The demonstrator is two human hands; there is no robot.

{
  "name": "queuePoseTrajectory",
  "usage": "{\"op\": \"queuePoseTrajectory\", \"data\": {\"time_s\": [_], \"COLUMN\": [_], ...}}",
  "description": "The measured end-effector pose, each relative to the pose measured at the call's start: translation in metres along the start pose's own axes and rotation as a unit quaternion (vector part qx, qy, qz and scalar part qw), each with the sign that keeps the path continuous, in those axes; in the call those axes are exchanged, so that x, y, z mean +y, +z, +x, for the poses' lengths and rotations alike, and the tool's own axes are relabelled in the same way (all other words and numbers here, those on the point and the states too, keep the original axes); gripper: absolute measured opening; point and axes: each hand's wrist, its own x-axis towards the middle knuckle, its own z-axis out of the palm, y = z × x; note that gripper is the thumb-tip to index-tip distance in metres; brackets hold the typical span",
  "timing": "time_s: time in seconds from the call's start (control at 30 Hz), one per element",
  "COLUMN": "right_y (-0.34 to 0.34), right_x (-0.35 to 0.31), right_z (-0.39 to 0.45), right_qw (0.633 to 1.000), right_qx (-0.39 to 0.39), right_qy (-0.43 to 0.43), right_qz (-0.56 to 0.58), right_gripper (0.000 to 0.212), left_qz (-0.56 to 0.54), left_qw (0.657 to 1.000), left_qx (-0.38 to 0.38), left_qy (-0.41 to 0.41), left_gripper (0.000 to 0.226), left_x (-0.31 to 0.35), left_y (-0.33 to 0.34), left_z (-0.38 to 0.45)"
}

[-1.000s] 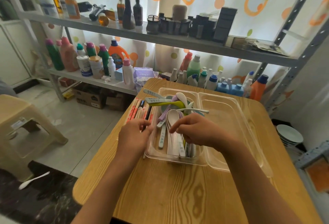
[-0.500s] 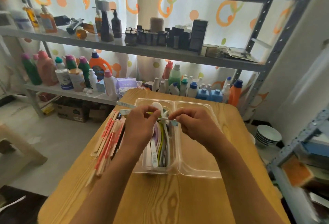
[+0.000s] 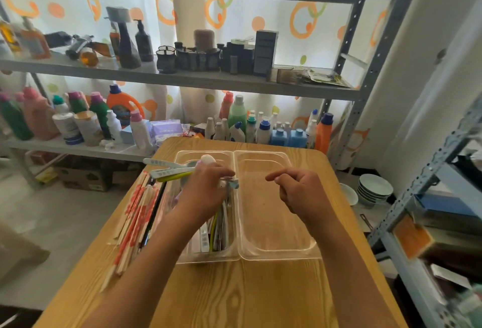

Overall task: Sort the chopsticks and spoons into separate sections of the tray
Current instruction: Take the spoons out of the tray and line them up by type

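Note:
A clear tray (image 3: 263,155) lies on the wooden table. Its middle section holds several spoons (image 3: 167,169), some with handles sticking out over the left rim and others lying lengthwise. My left hand (image 3: 206,192) is over this section, its fingers curled round a pale spoon (image 3: 230,184) whose end pokes out to the right. Red-patterned wooden chopsticks (image 3: 135,220) and a black one lie in the shallow left section. My right hand (image 3: 300,192) hovers over the bare right section (image 3: 276,226), its fingers loosely curled and holding nothing.
The table (image 3: 234,293) stands against a metal shelf rack (image 3: 182,79) full of bottles and jars. A stack of white bowls (image 3: 374,189) sits on the floor to the right. Another rack (image 3: 430,197) stands close on the right side.
My right hand has let go of the spoon end and moved right, over the right section. My left hand keeps its hold on the spoon.

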Motion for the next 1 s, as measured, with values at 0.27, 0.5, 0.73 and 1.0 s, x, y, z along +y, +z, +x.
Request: {"op": "queuePoseTrajectory", "data": {"time_s": [0.27, 0.5, 0.73, 1.0], "right_y": [-0.001, 0.009, 0.006, -0.035], "right_x": [0.008, 0.0, -0.007, 0.002], "right_z": [-0.01, -0.008, -0.002, 0.007], "right_qw": [0.999, 0.995, 0.967, 0.973], "right_qx": [0.003, -0.064, -0.131, -0.101], "right_qy": [0.031, 0.059, 0.1, 0.19], "right_qz": [0.006, 0.038, 0.192, 0.078], "right_gripper": [0.028, 0.026, 0.043, 0.034], "left_qz": [0.191, 0.16, 0.171, 0.197], "left_qw": [0.966, 0.945, 0.889, 0.827], "left_qx": [0.063, 0.112, 0.062, 0.002], "left_qy": [0.161, 0.262, 0.421, 0.527], "left_gripper": [0.032, 0.04, 0.038, 0.032], "left_x": [-0.002, 0.014, 0.039, 0.052], "left_y": [0.001, -0.018, -0.01, 0.02], "left_z": [-0.012, -0.027, -0.037, -0.047]}}
